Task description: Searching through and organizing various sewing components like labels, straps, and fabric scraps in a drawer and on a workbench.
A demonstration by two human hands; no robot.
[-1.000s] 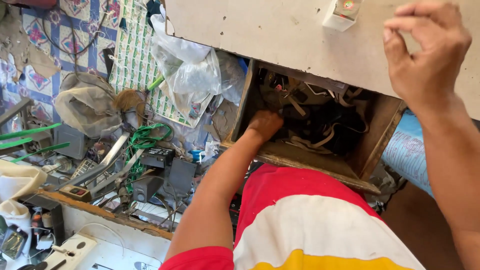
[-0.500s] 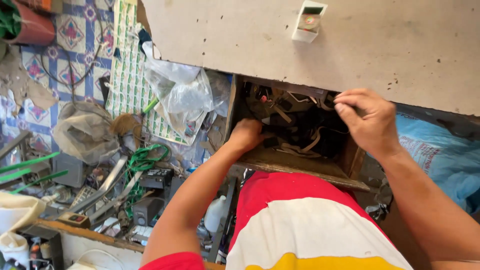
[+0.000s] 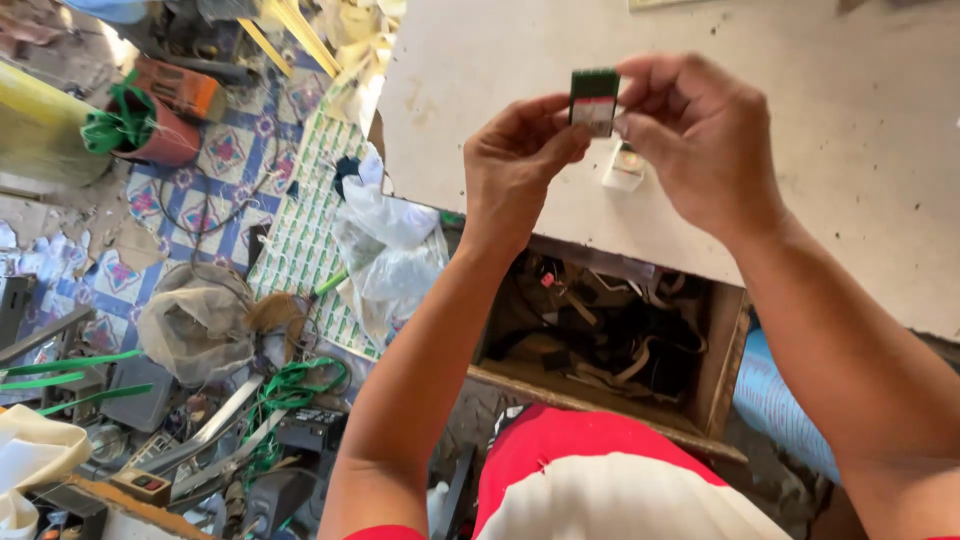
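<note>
Left hand (image 3: pixel 520 160): pinched on the packet (image 3: pixel 593 101).
Right hand (image 3: pixel 700 140): pinched on its other edge.
Drawer (image 3: pixel 610 335): open below.

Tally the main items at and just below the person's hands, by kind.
Hands: 2, left hand and right hand
Small green packet pinched between both hands: 1
Open wooden drawer: 1
Small white box on the tabletop: 1
Clear plastic bag: 1
Total: 6

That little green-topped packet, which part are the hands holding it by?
Both hands pinch the small packet by its side edges: left hand on its left edge, right hand on its right.
</note>
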